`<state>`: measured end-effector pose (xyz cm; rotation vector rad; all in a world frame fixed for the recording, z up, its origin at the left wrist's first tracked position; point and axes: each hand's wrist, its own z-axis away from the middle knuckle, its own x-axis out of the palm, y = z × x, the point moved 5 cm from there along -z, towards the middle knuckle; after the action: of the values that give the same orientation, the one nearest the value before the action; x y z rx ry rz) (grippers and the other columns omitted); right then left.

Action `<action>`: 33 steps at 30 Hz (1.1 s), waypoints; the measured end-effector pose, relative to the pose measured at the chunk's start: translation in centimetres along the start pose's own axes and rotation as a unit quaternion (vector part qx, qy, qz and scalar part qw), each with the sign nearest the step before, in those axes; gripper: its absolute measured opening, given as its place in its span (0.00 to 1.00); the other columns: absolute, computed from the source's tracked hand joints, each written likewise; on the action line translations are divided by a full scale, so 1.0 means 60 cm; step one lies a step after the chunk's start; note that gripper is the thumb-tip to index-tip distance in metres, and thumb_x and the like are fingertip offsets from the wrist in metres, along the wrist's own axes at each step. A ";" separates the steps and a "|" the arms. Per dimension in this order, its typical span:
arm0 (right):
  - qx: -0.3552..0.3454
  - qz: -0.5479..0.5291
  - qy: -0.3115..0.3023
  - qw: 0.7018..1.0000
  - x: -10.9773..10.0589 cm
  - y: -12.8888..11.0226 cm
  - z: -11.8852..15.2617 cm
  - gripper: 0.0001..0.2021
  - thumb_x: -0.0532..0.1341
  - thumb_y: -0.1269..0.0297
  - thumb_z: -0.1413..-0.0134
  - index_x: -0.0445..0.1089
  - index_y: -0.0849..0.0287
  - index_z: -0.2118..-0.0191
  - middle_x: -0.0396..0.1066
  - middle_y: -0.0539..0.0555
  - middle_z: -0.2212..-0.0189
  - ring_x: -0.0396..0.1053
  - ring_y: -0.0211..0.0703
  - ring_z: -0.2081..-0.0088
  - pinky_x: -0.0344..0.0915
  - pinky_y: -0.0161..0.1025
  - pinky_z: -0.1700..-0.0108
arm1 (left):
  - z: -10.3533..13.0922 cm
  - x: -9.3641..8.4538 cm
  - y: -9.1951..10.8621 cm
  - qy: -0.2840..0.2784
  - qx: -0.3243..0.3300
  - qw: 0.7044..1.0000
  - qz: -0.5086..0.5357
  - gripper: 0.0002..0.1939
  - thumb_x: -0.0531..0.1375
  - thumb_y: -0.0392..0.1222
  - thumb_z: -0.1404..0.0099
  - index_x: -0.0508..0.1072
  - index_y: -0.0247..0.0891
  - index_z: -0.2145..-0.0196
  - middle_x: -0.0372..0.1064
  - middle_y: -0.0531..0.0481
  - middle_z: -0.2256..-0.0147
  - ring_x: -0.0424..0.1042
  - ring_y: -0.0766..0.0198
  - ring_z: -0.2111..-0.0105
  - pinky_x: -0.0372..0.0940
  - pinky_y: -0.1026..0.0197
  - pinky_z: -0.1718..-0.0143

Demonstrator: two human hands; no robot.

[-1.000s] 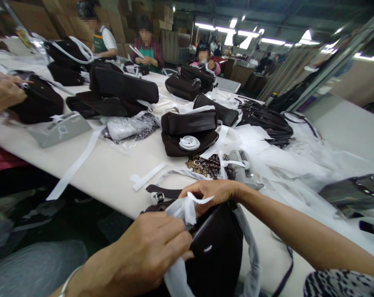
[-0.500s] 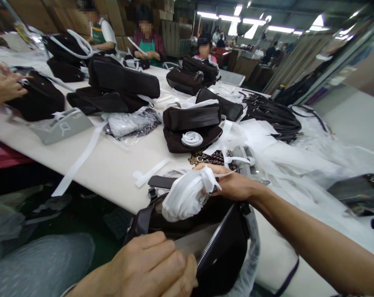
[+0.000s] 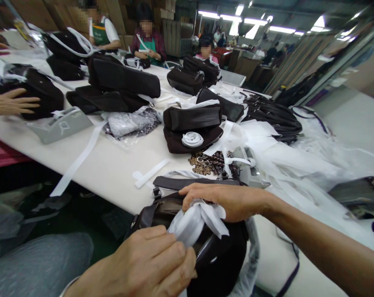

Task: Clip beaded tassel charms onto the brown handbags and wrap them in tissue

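Note:
A black handbag (image 3: 226,260) with a metal zipper stands at the table's near edge, its mouth open toward me. My left hand (image 3: 152,260) is closed on the near rim of the bag, fingers curled over it. My right hand (image 3: 224,200) grips a white wrapped bundle (image 3: 188,225) with loose ends, partly down inside the bag's mouth. What the wrapping contains is hidden. Clear plastic film covers a strap (image 3: 250,247) on the bag's right side. Just behind the bag lie leopard-print pieces with metal rings (image 3: 205,163).
Several black bags (image 3: 193,117) stand across the white table (image 3: 119,165). Grey tape dispensers (image 3: 63,126) sit left and right. White sheets (image 3: 298,161) and black straps (image 3: 270,113) pile up at right. A co-worker's hand (image 3: 15,103) rests on a bag at left; other people work behind.
My right hand has turned palm-down and lowered the white bundle into the bag's mouth. My left hand stays on the rim. The co-worker's hand at left has opened flat against a bag.

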<state>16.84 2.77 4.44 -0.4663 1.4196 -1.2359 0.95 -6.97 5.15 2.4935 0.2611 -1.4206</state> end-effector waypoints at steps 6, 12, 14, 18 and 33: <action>0.106 -0.175 -0.099 0.974 -0.023 0.028 0.027 0.30 0.65 0.60 0.48 0.62 0.58 0.39 0.69 0.58 0.49 0.68 0.47 0.51 0.67 0.41 0.53 | -0.005 -0.005 -0.001 -0.004 0.001 1.000 0.009 0.04 0.59 0.34 0.34 0.71 0.35 0.60 0.72 0.51 0.72 0.69 0.68 0.74 0.65 0.64 0.72; 0.193 -0.256 0.076 0.944 -0.006 0.067 -0.011 0.21 0.70 0.51 0.57 0.71 0.64 0.65 0.71 0.53 0.67 0.67 0.35 0.70 0.64 0.30 0.71 | -0.011 0.007 0.003 -0.020 0.006 1.000 0.013 0.04 0.59 0.34 0.34 0.72 0.35 0.60 0.71 0.51 0.72 0.67 0.67 0.75 0.63 0.64 0.74; 0.155 -0.224 0.125 0.954 -0.012 0.049 -0.024 0.19 0.74 0.59 0.61 0.70 0.62 0.63 0.71 0.51 0.67 0.67 0.35 0.69 0.65 0.30 0.69 | -0.012 0.011 0.001 -0.026 0.004 1.000 0.017 0.06 0.59 0.33 0.35 0.72 0.34 0.59 0.71 0.51 0.72 0.67 0.66 0.75 0.62 0.62 0.74; 0.059 -0.240 0.161 0.955 -0.037 0.018 -0.026 0.26 0.73 0.67 0.61 0.69 0.60 0.53 0.72 0.49 0.64 0.69 0.36 0.64 0.67 0.33 0.62 | -0.012 0.008 -0.008 -0.017 -0.003 0.999 0.046 0.09 0.59 0.32 0.36 0.71 0.31 0.57 0.71 0.50 0.71 0.66 0.65 0.75 0.59 0.59 0.76; 0.065 0.113 -0.169 0.977 0.017 0.069 -0.137 0.12 0.71 0.76 0.69 0.77 0.61 0.70 0.71 0.43 0.79 0.65 0.35 0.75 0.59 0.31 0.71 | -0.054 -0.006 -0.065 -0.028 -0.095 0.993 0.059 0.05 0.57 0.38 0.32 0.71 0.36 0.61 0.67 0.52 0.72 0.66 0.66 0.74 0.57 0.63 0.74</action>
<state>10.70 6.82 -1.16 -0.3923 1.0631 -1.0038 2.30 -2.28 6.54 2.2753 0.2229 -1.3487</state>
